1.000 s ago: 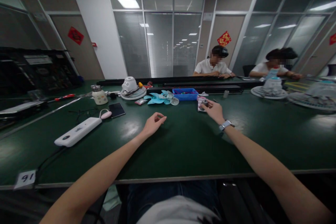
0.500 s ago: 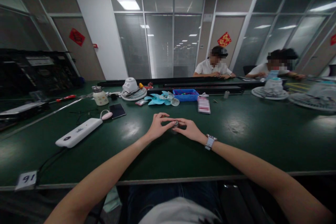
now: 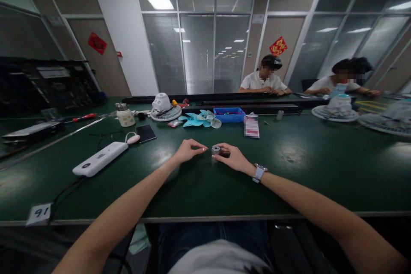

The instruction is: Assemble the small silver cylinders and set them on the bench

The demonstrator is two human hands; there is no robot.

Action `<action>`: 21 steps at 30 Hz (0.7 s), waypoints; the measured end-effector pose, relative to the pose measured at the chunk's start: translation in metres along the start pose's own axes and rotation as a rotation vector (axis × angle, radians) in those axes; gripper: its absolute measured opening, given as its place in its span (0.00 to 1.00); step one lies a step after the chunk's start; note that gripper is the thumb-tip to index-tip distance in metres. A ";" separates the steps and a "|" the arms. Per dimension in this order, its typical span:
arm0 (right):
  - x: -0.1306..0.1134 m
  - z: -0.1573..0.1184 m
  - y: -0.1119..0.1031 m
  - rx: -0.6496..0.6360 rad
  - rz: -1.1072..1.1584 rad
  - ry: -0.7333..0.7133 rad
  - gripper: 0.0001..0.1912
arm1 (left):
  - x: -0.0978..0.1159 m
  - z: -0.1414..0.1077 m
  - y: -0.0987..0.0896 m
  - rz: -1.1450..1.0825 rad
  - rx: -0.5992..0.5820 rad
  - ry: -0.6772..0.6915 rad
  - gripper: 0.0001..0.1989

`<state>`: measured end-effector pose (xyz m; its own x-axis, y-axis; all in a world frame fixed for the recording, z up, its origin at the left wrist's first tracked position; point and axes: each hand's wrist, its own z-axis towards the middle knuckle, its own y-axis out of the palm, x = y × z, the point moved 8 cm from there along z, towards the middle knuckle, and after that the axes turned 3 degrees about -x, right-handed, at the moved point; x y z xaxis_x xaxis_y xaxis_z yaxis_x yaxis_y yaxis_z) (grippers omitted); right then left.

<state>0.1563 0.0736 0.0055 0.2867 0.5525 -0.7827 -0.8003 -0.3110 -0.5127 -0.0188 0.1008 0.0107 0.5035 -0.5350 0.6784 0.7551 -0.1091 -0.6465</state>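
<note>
My right hand point(image 3: 233, 157) is closed around a small silver metal cylinder point(image 3: 216, 150), thumb on the near side and fingers behind. The cylinder stands upright on the green table, and its top face shows dark gaps. Just left of it, a short distance apart, my left hand point(image 3: 189, 150) has thumb and fingertips pinched together. Whether something tiny sits in that pinch is too small to tell.
Beyond my hands lie light-blue fan blades point(image 3: 197, 119), a blue bin point(image 3: 229, 115) and a white fan base point(image 3: 161, 103). A power strip point(image 3: 102, 158), a phone point(image 3: 146, 133) and a bottle point(image 3: 125, 116) are at left. Two people point(image 3: 266, 81) sit across the table.
My left hand has moved left, away from the cylinder, its fingers now pinched. My right hand stays at the cylinder, whose top is now uncovered. The view has shifted slightly.
</note>
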 end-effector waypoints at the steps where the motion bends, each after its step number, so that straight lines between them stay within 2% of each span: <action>1: -0.001 -0.001 0.001 0.000 0.001 0.000 0.23 | -0.006 -0.001 0.004 -0.012 -0.042 -0.017 0.10; 5: -0.001 0.000 0.000 0.030 0.010 -0.018 0.21 | -0.015 -0.004 0.017 -0.014 -0.128 -0.076 0.10; 7: 0.005 0.004 -0.015 0.105 -0.002 -0.019 0.21 | -0.013 -0.005 0.018 -0.012 -0.129 -0.112 0.13; 9: 0.015 0.008 -0.046 0.244 -0.044 -0.014 0.22 | -0.013 -0.005 0.015 -0.007 -0.095 -0.153 0.18; 13: 0.053 0.003 -0.143 0.608 -0.293 0.063 0.24 | -0.025 -0.005 0.003 -0.011 0.081 -0.256 0.23; 16: 0.090 -0.014 -0.206 0.777 -0.498 0.195 0.22 | -0.037 -0.004 0.000 -0.018 0.163 -0.299 0.23; 18: 0.116 -0.027 -0.234 0.829 -0.592 0.309 0.21 | -0.043 -0.003 0.000 -0.019 0.179 -0.308 0.22; 21: 0.146 -0.040 -0.252 0.834 -0.688 0.447 0.20 | -0.048 -0.003 0.001 -0.027 0.185 -0.319 0.21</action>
<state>0.4212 0.2017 0.0060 0.8209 0.0343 -0.5700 -0.4547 0.6432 -0.6161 -0.0431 0.1239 -0.0235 0.5661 -0.2432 0.7876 0.8182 0.0494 -0.5728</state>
